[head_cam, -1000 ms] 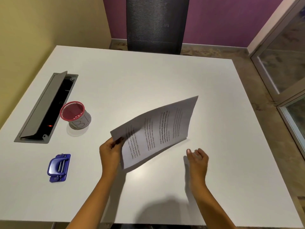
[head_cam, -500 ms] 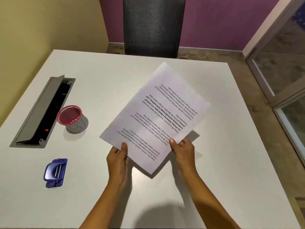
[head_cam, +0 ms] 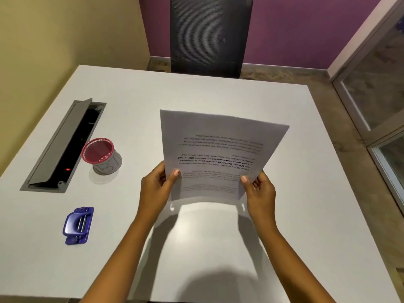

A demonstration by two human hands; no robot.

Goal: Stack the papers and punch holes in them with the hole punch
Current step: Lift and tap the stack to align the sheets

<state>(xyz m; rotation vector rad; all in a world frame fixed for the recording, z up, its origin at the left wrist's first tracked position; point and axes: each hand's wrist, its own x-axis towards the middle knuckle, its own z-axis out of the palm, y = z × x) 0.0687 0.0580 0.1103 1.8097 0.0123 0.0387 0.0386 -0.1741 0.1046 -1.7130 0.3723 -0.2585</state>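
Observation:
White papers point(head_cam: 218, 149) with printed text, upside down to me, stand upright above the middle of the white table point(head_cam: 295, 215). My left hand point(head_cam: 156, 189) grips their lower left edge and my right hand point(head_cam: 259, 191) grips their lower right edge, thumbs on the printed face. The bottom edge hovers just over the tabletop; I cannot tell if it touches. The blue hole punch point(head_cam: 77, 225) lies flat on the table at the front left, well apart from both hands.
A grey pen cup with a red rim point(head_cam: 102, 157) stands left of the papers. Beside it a grey cable hatch point(head_cam: 63, 145) is set into the table with its lid raised. A dark mesh chair point(head_cam: 209, 36) stands at the far edge. A glass door is on the right.
The papers swung from tilted and diagonal to upright and square to me. My right hand took hold of them, and both hands shifted to the lower corners.

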